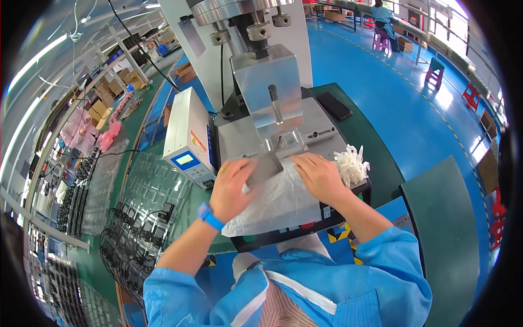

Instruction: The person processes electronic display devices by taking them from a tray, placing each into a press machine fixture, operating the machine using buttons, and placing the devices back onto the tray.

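In front of the metal press, my left hand (233,185) grips a flat grey rectangular piece (265,168), which is blurred by motion. My right hand (321,175) has its fingers stretched toward the small clear fixture (285,141) under the press head. Its fingertips are at the fixture's near edge; whether they touch it I cannot tell. Above the fixture hangs the shiny metal block (267,82) of the press. A crumpled white sheet (275,204) lies beneath both hands, over the front of the machine base.
A white control box (187,136) with a lit screen stands on the left. Beside my right hand sits a bundle of white finger cots (351,165). A black phone (334,105) lies at the back right. Clear trays (150,182) and black cables (131,240) cover the left bench.
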`<action>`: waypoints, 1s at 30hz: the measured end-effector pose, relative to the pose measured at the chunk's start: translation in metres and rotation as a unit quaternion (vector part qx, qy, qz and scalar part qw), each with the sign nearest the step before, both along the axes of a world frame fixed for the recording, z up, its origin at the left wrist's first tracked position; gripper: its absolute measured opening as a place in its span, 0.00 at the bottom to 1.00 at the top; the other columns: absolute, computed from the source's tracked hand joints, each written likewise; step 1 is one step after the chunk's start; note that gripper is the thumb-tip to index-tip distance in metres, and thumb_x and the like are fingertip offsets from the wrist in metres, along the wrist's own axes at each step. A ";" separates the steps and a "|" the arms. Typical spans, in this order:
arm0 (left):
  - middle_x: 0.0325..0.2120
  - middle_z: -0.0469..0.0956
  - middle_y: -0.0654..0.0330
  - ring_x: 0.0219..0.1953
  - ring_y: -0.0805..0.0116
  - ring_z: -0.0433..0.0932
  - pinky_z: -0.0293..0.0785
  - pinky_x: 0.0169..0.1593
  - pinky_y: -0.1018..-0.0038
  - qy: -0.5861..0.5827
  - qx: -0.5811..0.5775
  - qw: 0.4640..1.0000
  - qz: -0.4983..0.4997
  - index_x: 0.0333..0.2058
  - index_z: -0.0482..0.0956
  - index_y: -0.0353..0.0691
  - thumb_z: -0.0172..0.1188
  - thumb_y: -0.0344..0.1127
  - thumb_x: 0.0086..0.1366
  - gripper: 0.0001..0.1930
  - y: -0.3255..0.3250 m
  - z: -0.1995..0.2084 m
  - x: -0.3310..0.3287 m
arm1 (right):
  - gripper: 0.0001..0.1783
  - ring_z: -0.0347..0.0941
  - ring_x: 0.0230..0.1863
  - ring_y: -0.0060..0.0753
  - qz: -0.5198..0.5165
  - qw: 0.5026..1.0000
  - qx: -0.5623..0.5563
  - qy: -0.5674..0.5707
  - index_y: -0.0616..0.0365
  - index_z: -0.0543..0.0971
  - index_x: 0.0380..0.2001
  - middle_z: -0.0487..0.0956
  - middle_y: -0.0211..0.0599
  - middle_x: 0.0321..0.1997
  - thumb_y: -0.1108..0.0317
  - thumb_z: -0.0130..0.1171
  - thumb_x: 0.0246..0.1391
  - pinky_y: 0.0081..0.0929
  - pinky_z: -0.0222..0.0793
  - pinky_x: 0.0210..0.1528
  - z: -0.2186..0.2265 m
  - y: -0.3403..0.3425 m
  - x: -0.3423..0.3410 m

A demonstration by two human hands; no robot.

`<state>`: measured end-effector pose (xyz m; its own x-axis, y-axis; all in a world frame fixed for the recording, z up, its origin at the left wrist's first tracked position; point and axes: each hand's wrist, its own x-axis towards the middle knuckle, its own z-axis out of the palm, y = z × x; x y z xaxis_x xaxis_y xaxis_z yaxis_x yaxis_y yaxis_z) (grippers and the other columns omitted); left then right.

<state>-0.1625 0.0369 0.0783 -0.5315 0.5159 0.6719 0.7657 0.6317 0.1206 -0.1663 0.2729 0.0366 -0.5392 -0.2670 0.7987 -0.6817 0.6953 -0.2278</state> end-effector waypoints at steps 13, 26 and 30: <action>0.44 0.77 0.55 0.42 0.62 0.74 0.68 0.48 0.72 -0.413 0.001 0.900 0.137 0.45 0.78 0.34 0.67 0.34 0.52 0.21 0.053 0.011 -0.101 | 0.08 0.67 0.27 0.36 0.056 0.985 -0.145 -0.077 0.62 0.77 0.33 0.74 0.36 0.28 0.79 0.55 0.47 0.26 0.65 0.31 -0.029 0.018 0.011; 0.45 0.77 0.55 0.44 0.59 0.75 0.69 0.49 0.71 -0.332 -0.062 0.941 0.030 0.51 0.76 0.41 0.60 0.43 0.60 0.21 0.038 -0.016 -0.112 | 0.09 0.70 0.35 0.37 0.032 0.990 -0.090 -0.108 0.60 0.77 0.33 0.75 0.36 0.33 0.78 0.56 0.45 0.27 0.67 0.36 -0.018 0.020 0.018; 0.39 0.79 0.55 0.38 0.58 0.75 0.70 0.44 0.69 -0.321 -0.056 0.945 0.029 0.51 0.76 0.43 0.58 0.45 0.60 0.21 0.036 -0.021 -0.118 | 0.09 0.69 0.42 0.37 0.021 0.993 -0.013 -0.118 0.60 0.78 0.33 0.75 0.36 0.38 0.78 0.56 0.45 0.29 0.66 0.43 -0.015 0.016 0.015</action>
